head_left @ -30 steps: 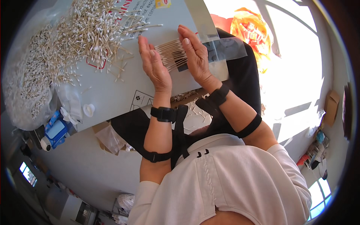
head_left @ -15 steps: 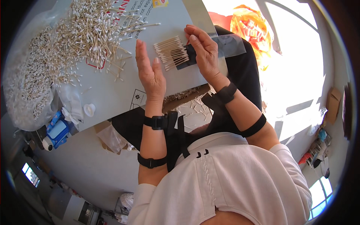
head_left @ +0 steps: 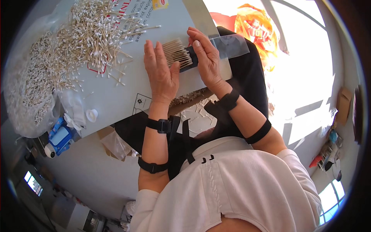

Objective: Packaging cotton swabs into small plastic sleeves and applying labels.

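A bundle of cotton swabs [head_left: 177, 53] with wooden sticks lies between my two hands on a white printed board [head_left: 127, 92]. My left hand [head_left: 159, 73] stands on edge with flat fingers pressed against the bundle's left end. My right hand [head_left: 206, 58] presses the bundle's right end, which sits in a clear plastic bag [head_left: 232, 44] with a dark band. A big loose heap of the same swabs [head_left: 89, 34] spreads over the board's far left.
A clear bag full of swabs [head_left: 29, 85] bulges at the left edge. A small white cap [head_left: 92, 115] and a blue-and-white object [head_left: 58, 137] lie near the board's lower left. Orange plastic [head_left: 259, 27] lies beyond a black seat [head_left: 247, 73].
The bundle and both hands have dropped from upright, raised palms to lying low on the board. The right hand has shifted onto the bag end.
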Available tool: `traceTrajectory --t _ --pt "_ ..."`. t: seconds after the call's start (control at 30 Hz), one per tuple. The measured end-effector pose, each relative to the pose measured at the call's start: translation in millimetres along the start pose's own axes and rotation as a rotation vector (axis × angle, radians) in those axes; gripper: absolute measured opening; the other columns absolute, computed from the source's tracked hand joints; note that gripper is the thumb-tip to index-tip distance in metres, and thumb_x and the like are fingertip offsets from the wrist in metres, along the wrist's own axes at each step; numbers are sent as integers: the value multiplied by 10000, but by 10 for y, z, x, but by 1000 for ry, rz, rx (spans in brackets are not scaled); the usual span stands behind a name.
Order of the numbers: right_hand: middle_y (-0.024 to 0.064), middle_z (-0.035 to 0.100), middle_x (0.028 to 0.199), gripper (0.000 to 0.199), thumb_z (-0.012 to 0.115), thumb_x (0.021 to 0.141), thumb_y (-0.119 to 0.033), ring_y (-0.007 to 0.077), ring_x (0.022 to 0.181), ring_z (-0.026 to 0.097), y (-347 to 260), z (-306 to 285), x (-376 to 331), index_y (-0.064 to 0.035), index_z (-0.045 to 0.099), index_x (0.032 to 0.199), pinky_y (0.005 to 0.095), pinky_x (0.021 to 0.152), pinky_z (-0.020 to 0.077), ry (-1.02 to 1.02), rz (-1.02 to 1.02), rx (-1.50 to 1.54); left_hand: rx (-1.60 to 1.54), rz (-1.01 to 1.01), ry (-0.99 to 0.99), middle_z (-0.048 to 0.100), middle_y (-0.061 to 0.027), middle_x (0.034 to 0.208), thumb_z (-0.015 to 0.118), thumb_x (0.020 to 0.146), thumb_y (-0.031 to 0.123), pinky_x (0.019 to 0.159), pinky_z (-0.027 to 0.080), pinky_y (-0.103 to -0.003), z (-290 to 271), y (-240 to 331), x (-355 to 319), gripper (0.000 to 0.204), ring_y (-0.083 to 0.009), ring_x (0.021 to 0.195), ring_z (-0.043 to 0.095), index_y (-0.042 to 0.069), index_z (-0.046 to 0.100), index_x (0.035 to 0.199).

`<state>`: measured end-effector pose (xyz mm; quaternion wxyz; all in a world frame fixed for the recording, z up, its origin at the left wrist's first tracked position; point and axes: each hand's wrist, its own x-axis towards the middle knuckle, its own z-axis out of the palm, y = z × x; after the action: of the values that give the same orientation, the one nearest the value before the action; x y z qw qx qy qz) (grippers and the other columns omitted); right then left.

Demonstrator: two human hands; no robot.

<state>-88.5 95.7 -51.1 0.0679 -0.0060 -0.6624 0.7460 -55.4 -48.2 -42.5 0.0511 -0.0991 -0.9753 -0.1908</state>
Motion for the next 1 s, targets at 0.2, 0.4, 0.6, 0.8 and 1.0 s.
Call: traceTrajectory --t 0.2,0.4,0.6,0.8,1.0 --pt "149 560 1347 322 494 1024 -188 222 1218 534 159 239 216 37 573 1241 298 1036 398 17 -26 71 -1066 -311 408 212 -189 1588 396 1047 389 1201 164 -401 109 -64 277 647 -268 1480 188 -28 232 1514" --pt "160 567 1342 341 499 1020 -217 220 1226 528 160 245 230 40 588 1225 302 1042 392 -6 -10 91 -1410 -307 461 218 -208 1583 411 1041 393 1205 140 -398 118 2 272 678 -280 1477 200 -57 217 1510" --pt "151 615 1277 345 506 1019 -222 212 1159 567 194 254 253 43 598 1219 294 1008 417 -8 -100 43 -1357 -270 364 210 -210 1585 405 1035 416 1201 136 -412 90 -29 226 701 -283 1482 186 -50 199 1517" --pt "114 585 1312 358 478 1038 -192 176 1209 548 169 196 276 61 572 1272 295 1079 413 17 91 207 -1440 -323 454 199 -243 1575 404 1035 429 1202 134 -406 99 -20 248 718 -289 1483 183 -58 187 1515" --pt "123 587 1300 351 483 1036 -190 175 1209 547 172 276 260 62 584 1258 298 1067 433 -4 -75 23 -1388 -338 490 196 -253 1571 424 1030 433 1200 161 -412 165 37 289 729 -278 1482 185 -68 192 1507"
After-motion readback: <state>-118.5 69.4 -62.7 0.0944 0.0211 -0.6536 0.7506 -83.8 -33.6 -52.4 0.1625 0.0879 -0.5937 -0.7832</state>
